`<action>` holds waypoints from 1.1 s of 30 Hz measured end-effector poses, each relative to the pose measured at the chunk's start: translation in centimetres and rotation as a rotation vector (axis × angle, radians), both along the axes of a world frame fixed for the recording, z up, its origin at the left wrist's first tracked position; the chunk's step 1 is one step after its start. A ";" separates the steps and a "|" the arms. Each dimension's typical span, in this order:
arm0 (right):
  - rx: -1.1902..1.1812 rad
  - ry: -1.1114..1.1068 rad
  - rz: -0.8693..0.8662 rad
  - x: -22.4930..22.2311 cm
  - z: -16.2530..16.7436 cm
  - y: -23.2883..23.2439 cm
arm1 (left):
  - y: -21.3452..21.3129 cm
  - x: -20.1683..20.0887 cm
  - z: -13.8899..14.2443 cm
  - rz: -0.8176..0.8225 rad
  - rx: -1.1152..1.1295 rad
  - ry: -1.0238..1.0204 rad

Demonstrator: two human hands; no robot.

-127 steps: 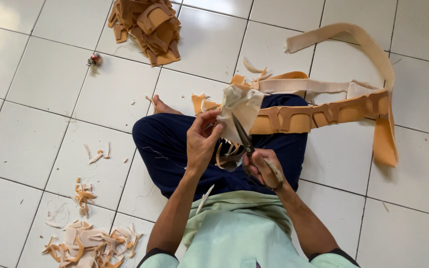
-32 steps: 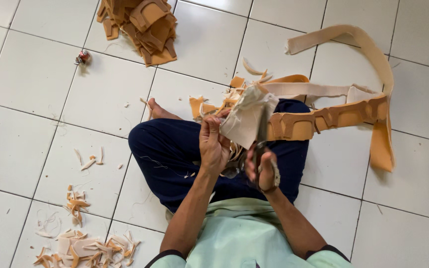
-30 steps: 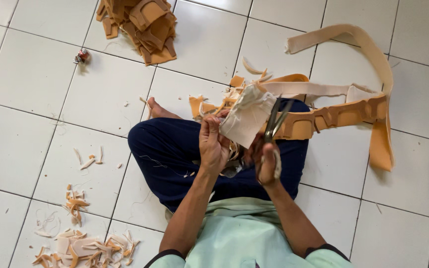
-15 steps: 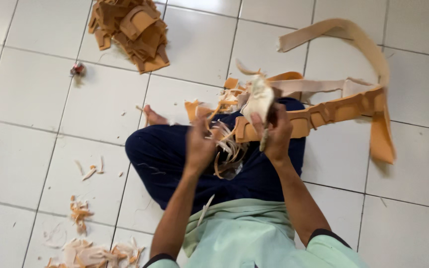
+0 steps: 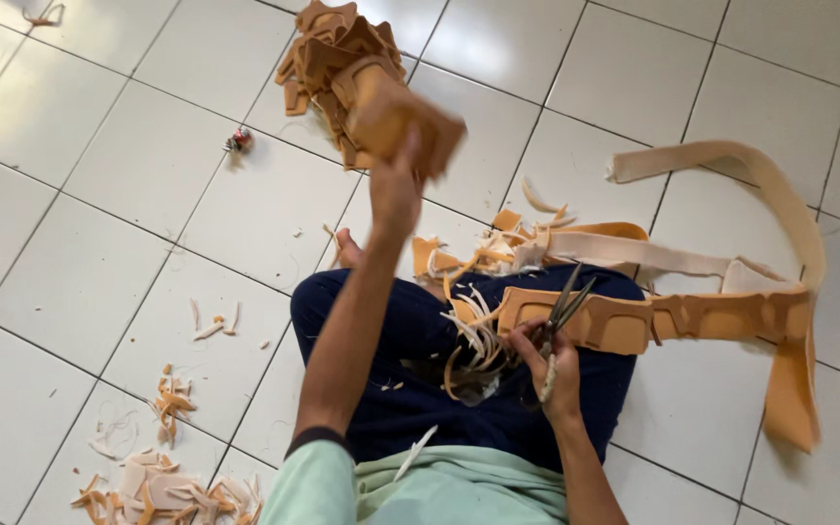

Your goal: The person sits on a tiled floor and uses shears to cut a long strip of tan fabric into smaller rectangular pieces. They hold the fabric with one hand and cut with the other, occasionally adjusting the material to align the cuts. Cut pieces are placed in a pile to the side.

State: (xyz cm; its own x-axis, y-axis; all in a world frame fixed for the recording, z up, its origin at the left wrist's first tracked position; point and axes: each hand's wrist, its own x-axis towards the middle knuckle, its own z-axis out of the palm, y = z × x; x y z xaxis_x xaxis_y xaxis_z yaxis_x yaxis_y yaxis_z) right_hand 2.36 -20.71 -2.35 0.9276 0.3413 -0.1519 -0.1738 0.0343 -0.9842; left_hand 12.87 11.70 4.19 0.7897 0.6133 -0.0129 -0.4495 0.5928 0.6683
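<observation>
Meanwhile, left hand (image 5: 396, 194) fingers hold a tan foam piece (image 5: 410, 122) over the pile (image 5: 328, 58); right hand (image 5: 548, 365) fingers grip scissors (image 5: 558, 316).

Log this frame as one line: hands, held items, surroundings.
left hand: extended, holding tan cut piece by pile | right hand: gripping scissors over lap | floor: scraps

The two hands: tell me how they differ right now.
The left hand is stretched far out over the floor; the right hand stays close above the lap. The left hand grips a tan cut piece by the pile; the right hand holds scissors, blades pointing up. Both are closed around something.
</observation>
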 end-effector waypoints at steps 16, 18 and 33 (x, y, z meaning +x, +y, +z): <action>0.098 0.225 -0.190 -2.1 0.8 -4.8 | -4.6 -8.4 -8.2 -0.180 0.564 0.435; 0.058 0.204 -0.210 -2.3 0.7 -4.8 | -8.2 -10.3 -7.8 -0.405 0.558 0.351; 0.000 0.310 -0.371 -6.3 0.1 -7.1 | -27.2 -8.5 -8.1 -0.391 -0.364 0.453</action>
State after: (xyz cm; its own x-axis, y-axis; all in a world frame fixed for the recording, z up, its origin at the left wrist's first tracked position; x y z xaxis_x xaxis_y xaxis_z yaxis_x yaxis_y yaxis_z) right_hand -3.92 -27.77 -2.26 0.8978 -0.0047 -0.4403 -0.4347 0.1492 -0.8881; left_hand 4.40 -15.49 -3.94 0.8198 0.1798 -0.5437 0.1184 0.8757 0.4681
